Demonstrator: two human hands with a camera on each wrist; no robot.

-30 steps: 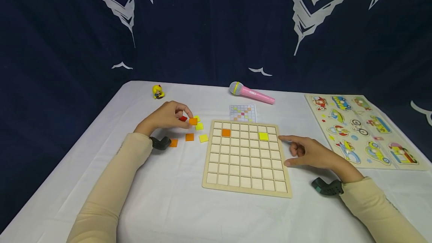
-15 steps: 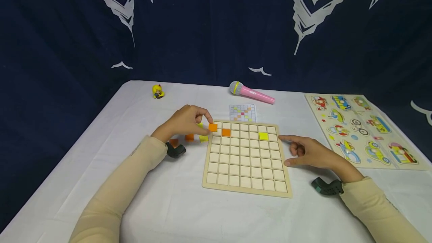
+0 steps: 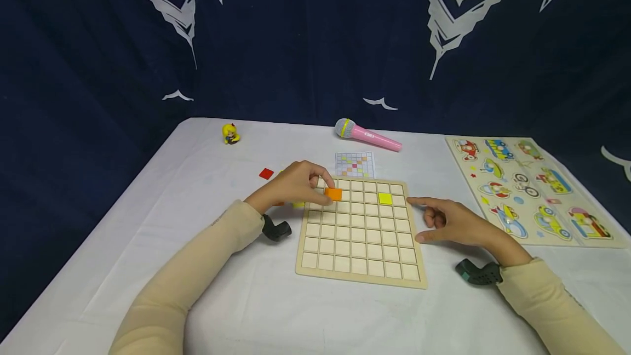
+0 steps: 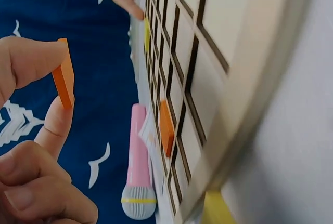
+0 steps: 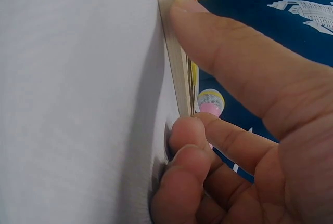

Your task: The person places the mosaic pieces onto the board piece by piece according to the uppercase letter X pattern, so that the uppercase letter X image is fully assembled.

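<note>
A white tablecloth [image 3: 236, 300] covers the table, and a dark blue curtain [image 3: 305, 43] printed with white shapes hangs behind it. A wooden grid board [image 3: 362, 256] lies in the middle of the cloth. Beyond the board lie a small pattern card [image 3: 355, 164] and a pink toy microphone [image 3: 367, 136]; a small yellow figure [image 3: 230, 133] stands near the far left corner, and a vehicle peg puzzle [image 3: 532, 190] lies to the right. A red tile [image 3: 266, 173] lies on the cloth left of the board, and a yellow tile [image 3: 385, 198] sits in a cell near the board's far right corner.

The left hand [image 3: 296, 185] pinches an orange tile [image 3: 333, 194] between thumb and forefinger, holding it above the board's far rows; the left wrist view shows this tile [image 4: 64, 81] raised clear of the board, with a second orange tile [image 4: 166, 127] seated in a cell below it. The right hand [image 3: 455, 223] rests at the board's right edge, forefinger stretched straight along the rim, the other fingers curled under and holding nothing.

Compared with a second ago, the left hand has carried the orange tile from the loose pile left of the board to over the grid, uncovering the red tile. The right hand has not moved.
</note>
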